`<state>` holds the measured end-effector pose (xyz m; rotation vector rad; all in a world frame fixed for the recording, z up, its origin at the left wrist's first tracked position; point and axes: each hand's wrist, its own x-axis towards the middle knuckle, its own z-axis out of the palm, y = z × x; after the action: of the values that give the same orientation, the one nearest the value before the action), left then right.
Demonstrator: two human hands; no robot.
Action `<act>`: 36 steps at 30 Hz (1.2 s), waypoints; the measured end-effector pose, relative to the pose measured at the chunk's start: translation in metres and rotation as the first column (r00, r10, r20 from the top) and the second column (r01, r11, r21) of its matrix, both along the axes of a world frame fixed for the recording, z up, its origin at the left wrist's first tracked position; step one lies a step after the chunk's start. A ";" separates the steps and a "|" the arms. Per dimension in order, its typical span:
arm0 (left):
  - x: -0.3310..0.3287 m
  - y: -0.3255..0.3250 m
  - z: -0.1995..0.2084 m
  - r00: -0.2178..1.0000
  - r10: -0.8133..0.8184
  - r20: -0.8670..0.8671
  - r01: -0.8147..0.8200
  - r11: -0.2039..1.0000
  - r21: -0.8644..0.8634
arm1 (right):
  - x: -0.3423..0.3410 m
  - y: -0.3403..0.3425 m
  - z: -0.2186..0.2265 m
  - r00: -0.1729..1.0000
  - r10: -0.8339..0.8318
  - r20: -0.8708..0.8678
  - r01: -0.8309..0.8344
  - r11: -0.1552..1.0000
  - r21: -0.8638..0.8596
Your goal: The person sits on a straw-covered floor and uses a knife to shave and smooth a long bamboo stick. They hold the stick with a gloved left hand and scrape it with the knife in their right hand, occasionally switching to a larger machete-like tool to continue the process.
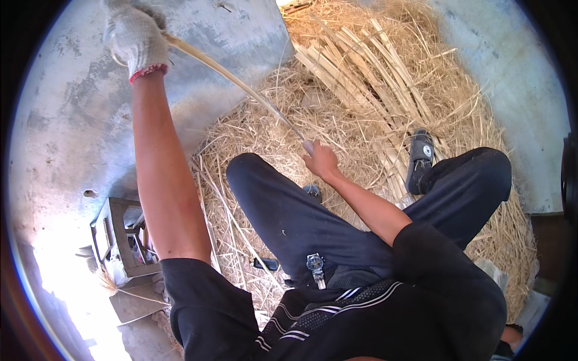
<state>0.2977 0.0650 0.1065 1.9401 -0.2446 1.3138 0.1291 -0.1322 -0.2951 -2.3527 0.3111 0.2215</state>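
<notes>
**Material and Grip Status**

Before me, tangled, coarse shavings point(241, 129) form a thick bed. Flat pale slats point(355, 69) fan across it. One smooth, bowed strip point(223, 69) spans above, from the knit-gloved left hand point(137, 37), closed on its upper end, to the bare right hand point(324, 161), closed on a grey piece point(308, 146). Strip end: hidden by the left hand. Grey piece: material unclear.

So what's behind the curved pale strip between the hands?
Grey surface near the gloved left hand, then loose straw-like shavings toward the right hand. The curved strip and both hands hide whatever's directly behind them.
</notes>
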 end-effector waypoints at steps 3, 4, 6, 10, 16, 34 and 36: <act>-0.030 -0.037 0.000 0.916 -0.397 0.052 0.356 0.750 -0.557 | -0.005 -0.012 -0.013 1.000 0.015 0.000 -0.015 0.998 -0.061; -0.037 -0.037 0.005 0.913 -0.404 0.057 0.361 0.734 -0.576 | -0.004 -0.018 -0.021 0.999 0.050 0.003 -0.050 0.998 -0.024; -0.046 -0.040 0.009 0.927 -0.365 0.084 0.336 0.710 -0.619 | 0.001 -0.040 -0.041 0.992 0.124 0.017 -0.125 0.991 0.048; -0.043 -0.040 0.006 0.842 -0.537 0.055 0.458 0.656 -0.600 | 0.011 -0.067 -0.080 0.998 0.043 -0.049 -0.026 0.955 0.296; -0.031 -0.057 0.010 0.597 -0.801 0.041 0.683 0.481 -0.549 | 0.008 -0.060 -0.078 0.906 0.218 -0.362 0.095 0.729 0.678; -0.016 0.002 0.002 0.737 -0.675 0.032 0.526 0.545 -0.653 | 0.043 -0.017 0.135 0.965 -0.122 0.233 -0.120 0.583 0.804; -0.014 0.011 0.012 0.729 -0.684 0.005 0.563 0.597 -0.572 | 0.047 -0.008 0.164 0.908 -0.155 0.388 -0.233 0.584 0.778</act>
<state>0.2838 0.0755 0.1189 1.2918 -0.3659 0.5845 0.1762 -0.1400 -0.1315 -1.4030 -0.0738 -0.1238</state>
